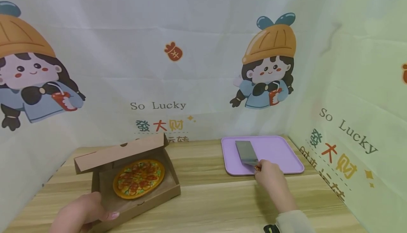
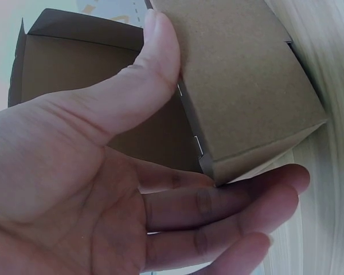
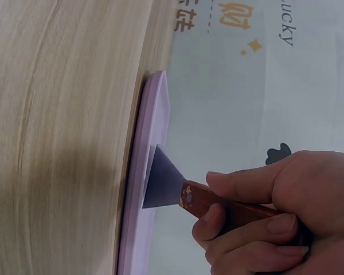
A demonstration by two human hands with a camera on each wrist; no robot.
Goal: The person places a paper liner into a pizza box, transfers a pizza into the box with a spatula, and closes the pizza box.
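A brown cardboard pizza box (image 1: 159, 202) sits at the left with its lid (image 1: 121, 152) raised. Inside lies a whole pizza (image 1: 139, 179) with red and green toppings. My left hand (image 1: 79, 210) holds the box at its near left corner; in the left wrist view the thumb lies along the box edge and the other fingers reach past the corner (image 2: 241, 80). On the right, my right hand (image 1: 272, 176) grips the wooden handle (image 3: 229, 211) of a spatula. Its flat metal blade (image 1: 246, 151) is over the left part of a light purple tray (image 1: 275, 152); exact contact is unclear.
The wood-grain table (image 1: 203, 204) carries both box and tray, with bare surface between them. Pale printed curtains (image 1: 203, 67) enclose the table at the back and on both sides. The tray stands close to the back right corner, beside the right curtain (image 1: 359, 120).
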